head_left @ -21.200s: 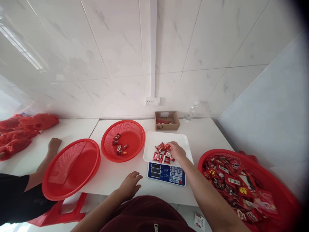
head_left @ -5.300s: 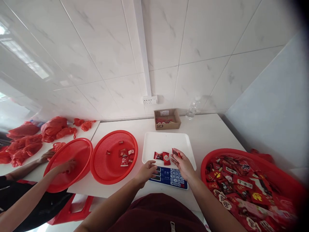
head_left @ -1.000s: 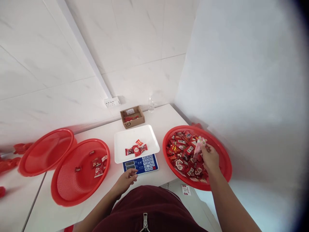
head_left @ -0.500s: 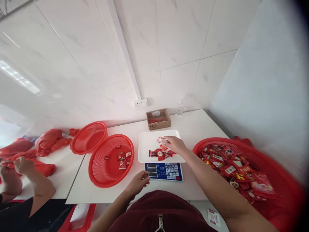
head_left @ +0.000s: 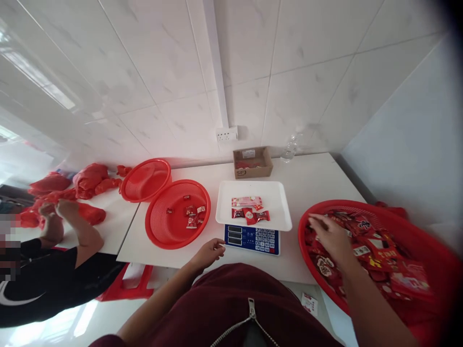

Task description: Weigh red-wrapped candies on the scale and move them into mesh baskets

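My right hand [head_left: 333,237] hovers over the large red basket [head_left: 307,270] of wrapped snack packets [head_left: 365,250]; its fingers point down at the pile, apart, with nothing seen in them. A white weighing tray [head_left: 280,193] sits on the blue digital scale [head_left: 267,241]. Lying on this tray are a pink-and-white packet [head_left: 246,201] and several small red wrapped sweets [head_left: 250,216]. Beside the scale's left front corner is my left hand [head_left: 209,253], its fingers loosely bent and empty.
Left of the scale stands a red basket [head_left: 152,231] with several small packets, and another red basket [head_left: 144,166] leans behind it. A cardboard box [head_left: 253,171] and a clear bottle [head_left: 290,148] are by the wall. At far left, a co-worker [head_left: 39,279] handles red bags [head_left: 90,178].
My right hand has let go of the pink-and-white packet on the tray and moved right, over the large basket. The view has shifted; my left hand stays near the scale.
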`<control>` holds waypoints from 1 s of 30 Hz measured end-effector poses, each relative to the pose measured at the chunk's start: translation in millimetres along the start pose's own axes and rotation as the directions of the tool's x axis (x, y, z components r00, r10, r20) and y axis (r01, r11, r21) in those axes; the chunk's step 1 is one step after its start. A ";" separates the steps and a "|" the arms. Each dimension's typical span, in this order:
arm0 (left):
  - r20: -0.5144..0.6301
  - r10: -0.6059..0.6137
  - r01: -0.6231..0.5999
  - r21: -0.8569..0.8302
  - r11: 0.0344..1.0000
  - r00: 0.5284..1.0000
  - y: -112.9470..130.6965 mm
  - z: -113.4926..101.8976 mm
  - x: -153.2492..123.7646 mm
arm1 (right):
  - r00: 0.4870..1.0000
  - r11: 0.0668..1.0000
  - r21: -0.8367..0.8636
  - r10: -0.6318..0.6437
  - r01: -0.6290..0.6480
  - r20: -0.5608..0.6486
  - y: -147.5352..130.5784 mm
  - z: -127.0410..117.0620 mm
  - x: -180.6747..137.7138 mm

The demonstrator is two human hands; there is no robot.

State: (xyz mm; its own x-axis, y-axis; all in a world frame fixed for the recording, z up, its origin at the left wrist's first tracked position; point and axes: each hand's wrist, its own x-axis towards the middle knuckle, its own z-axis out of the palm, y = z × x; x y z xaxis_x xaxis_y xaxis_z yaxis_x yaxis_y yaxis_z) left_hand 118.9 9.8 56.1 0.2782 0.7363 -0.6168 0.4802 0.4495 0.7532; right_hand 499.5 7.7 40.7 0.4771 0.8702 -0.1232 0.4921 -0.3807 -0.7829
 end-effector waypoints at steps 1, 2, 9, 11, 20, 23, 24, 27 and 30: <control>0.007 -0.007 0.007 0.004 1.000 1.000 -0.6 -0.2 0.0 | 0.997 0.999 -0.030 0.041 -0.042 -0.059 10.4 -10.6 -9.9; 0.015 -0.015 0.015 0.008 1.000 1.000 -1.1 0.1 0.3 | 0.990 0.994 -0.054 0.091 -0.097 -0.107 19.3 -19.6 -19.6; 0.104 -0.014 0.008 0.056 0.998 0.994 2.7 20.3 12.3 | 0.942 0.957 -0.098 0.245 -0.273 -0.229 56.9 -36.6 -59.7; 0.129 -0.008 -0.001 0.066 0.998 0.992 4.5 29.0 15.2 | 0.944 0.955 -0.116 0.241 -0.272 -0.225 62.6 -34.4 -61.8; 0.171 -0.026 0.007 0.111 0.994 0.985 -5.2 49.9 14.8 | 0.980 0.954 -0.227 0.186 -0.198 -0.073 74.6 -27.7 -68.1; 0.165 -0.038 0.019 0.118 0.993 0.986 -8.3 51.7 13.5 | 0.983 0.954 -0.254 0.177 -0.162 0.038 81.6 -25.3 -64.2; 0.162 -0.038 0.019 0.119 0.993 0.986 -8.5 51.9 12.8 | 0.981 0.957 -0.250 0.172 -0.146 0.086 83.3 -24.8 -63.0; 0.153 -0.032 0.013 0.120 0.993 0.988 -7.5 51.4 9.9 | 0.960 0.978 -0.167 0.160 -0.123 0.232 85.1 -26.0 -62.7; 0.140 -0.027 0.010 0.121 0.993 0.990 -6.9 50.1 7.1 | 0.910 0.983 -0.027 0.178 -0.181 0.374 85.5 -32.0 -64.9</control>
State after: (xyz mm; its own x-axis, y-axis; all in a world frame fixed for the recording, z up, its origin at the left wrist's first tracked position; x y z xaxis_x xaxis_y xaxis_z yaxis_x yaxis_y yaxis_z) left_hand 159.2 -13.4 35.1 0.3793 0.6456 -0.6629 0.5803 0.3920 0.7138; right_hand 533.8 -91.3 1.3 0.2493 0.8411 -0.4800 0.4173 -0.5405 -0.7305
